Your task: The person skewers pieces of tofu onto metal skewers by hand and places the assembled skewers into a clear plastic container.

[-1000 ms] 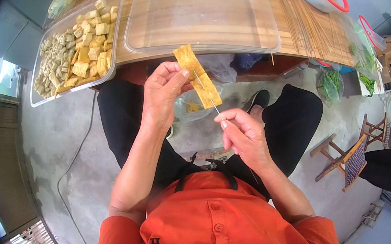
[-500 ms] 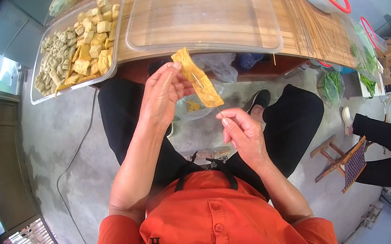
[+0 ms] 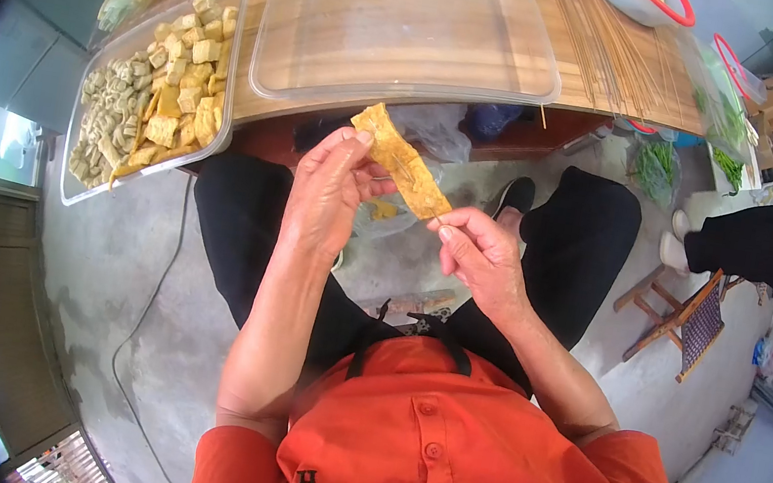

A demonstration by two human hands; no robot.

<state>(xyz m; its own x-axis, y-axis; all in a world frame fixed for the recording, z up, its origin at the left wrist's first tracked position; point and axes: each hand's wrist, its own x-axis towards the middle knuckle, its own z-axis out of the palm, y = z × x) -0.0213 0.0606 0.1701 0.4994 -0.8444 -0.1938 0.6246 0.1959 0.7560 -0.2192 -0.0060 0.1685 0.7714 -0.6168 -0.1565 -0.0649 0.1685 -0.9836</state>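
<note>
Stretching between the two hands, a yellow strip of food [image 3: 407,173] is shown on the near side of the clear tray [image 3: 261,33], its long axis slanting from far left to near right. The far-left end is pinched by the left hand [image 3: 324,177], the hand nearer the tray. At the near-right end, a thin stick [image 3: 439,219], mostly hidden, is gripped between thumb and forefinger of the right hand [image 3: 492,257]. Left of the tray, a filled container [image 3: 237,69] is seen; right of it, loose sticks [image 3: 614,56] are spread.
</note>
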